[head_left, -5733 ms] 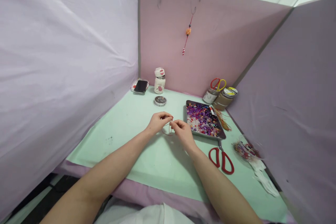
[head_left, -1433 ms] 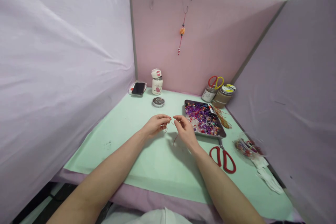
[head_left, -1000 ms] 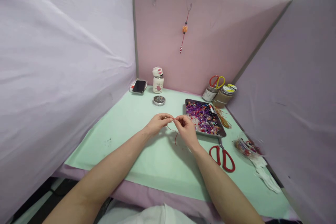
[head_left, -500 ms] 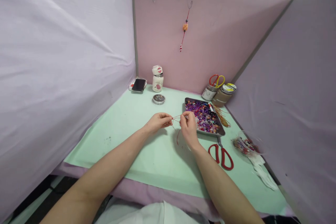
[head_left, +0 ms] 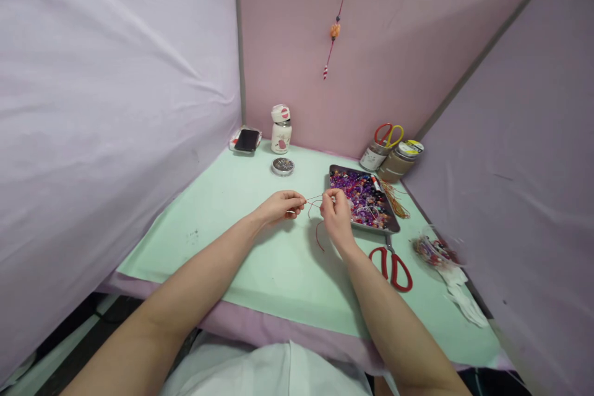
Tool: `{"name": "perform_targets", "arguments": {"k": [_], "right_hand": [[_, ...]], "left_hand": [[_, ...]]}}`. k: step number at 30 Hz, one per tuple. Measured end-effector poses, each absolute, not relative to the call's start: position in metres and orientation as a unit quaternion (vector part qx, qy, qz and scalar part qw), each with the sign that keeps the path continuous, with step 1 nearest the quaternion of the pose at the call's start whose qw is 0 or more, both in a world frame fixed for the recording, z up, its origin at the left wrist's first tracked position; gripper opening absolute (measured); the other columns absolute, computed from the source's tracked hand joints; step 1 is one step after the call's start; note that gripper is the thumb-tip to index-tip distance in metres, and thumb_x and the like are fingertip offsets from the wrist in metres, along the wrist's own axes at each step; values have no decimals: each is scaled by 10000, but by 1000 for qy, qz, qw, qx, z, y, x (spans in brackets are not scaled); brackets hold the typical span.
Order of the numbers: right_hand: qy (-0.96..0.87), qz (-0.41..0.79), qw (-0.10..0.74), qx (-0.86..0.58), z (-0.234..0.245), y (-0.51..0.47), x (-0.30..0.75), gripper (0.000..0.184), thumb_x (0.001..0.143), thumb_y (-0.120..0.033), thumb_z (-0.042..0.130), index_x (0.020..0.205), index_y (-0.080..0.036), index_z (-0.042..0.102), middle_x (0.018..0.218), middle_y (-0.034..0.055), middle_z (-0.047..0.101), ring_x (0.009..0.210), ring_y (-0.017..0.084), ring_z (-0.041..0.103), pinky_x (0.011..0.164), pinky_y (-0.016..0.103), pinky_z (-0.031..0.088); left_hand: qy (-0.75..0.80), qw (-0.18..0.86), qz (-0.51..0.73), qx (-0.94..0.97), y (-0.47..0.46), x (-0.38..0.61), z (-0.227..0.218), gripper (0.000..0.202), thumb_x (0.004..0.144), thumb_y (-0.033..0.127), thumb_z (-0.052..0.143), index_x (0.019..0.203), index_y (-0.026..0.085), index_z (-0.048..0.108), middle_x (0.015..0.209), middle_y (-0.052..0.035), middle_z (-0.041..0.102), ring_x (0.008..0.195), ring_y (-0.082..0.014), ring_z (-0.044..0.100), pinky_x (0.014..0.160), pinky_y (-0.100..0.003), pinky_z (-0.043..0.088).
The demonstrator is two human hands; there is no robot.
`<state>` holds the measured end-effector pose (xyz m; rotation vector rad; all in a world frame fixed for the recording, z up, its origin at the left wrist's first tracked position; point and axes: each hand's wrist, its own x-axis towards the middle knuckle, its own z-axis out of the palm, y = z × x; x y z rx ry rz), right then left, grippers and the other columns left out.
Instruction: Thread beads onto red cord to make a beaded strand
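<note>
My left hand [head_left: 284, 205] pinches a thin red cord [head_left: 318, 236] between thumb and fingertips above the green tabletop. A short span of the cord stretches across to my right hand [head_left: 336, 213], whose curled fingers also grip it. The loose end hangs in a curve below the two hands. Any knot at the fingertips is too small to make out. Just right of my right hand lies a dark tray [head_left: 396, 226] filled with purple, red and orange beads [head_left: 359, 198]. Red-handled scissors [head_left: 394, 269] rest in front of the tray, beside my right forearm.
At the back stand a white bottle [head_left: 281, 136], a small round tin [head_left: 283, 166], a phone [head_left: 247, 140], a can with scissors [head_left: 374, 156] and a jar [head_left: 400, 161]. A bag of beads [head_left: 434, 250] lies right. A beaded cord [head_left: 335, 31] hangs from a hook.
The view has tilted down and shifted slightly. Both hands keep their pinch on the cord; the right fingers have curled in more, and the loose end has swung a little to the right.
</note>
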<state>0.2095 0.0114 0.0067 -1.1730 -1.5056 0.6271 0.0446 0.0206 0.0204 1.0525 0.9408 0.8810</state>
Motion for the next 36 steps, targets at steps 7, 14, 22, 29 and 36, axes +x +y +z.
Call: {"name": "perform_targets", "arguments": {"k": [7, 14, 22, 29, 36], "right_hand": [[-607, 317, 517, -514, 4, 16, 212, 139, 844, -362, 446, 829, -224, 441, 627, -40, 459, 559, 132, 433, 553, 259, 349], [-622, 297, 514, -510, 1, 19, 213, 151, 859, -374, 413, 838, -228, 448, 612, -34, 470, 538, 141, 440, 543, 271, 355], [-652, 310, 493, -485, 7, 13, 210, 141, 883, -358, 373, 872, -225, 418, 653, -17, 566, 539, 134, 457, 560, 267, 367], [-699, 214, 468, -497, 15, 12, 218, 139, 868, -337, 441, 834, -208, 479, 648, -26, 518, 574, 129, 460, 582, 251, 341], [-755, 131, 408, -496, 24, 19, 237, 164, 883, -330, 435, 935, -213, 538, 726, 0, 584, 624, 147, 505, 614, 254, 353]], "left_hand": [[389, 721, 379, 430, 21, 41, 24, 250, 757, 330, 597, 849, 104, 652, 692, -13, 532, 553, -50, 412, 515, -199, 324], [404, 720, 367, 428, 23, 42, 25, 322, 781, 417, 545, 787, 110, 641, 666, -12, 515, 512, -55, 363, 458, -208, 270], [420, 660, 370, 500, 21, 37, 21, 257, 671, 357, 708, 780, 142, 619, 585, 40, 429, 443, -33, 260, 431, -229, 148], [414, 648, 408, 492, 26, 31, 22, 261, 660, 342, 713, 755, 134, 589, 602, 39, 420, 445, -24, 271, 436, -223, 148], [457, 614, 408, 499, 32, 26, 19, 291, 641, 382, 697, 757, 145, 575, 593, 40, 412, 450, -38, 276, 443, -224, 167]]}}
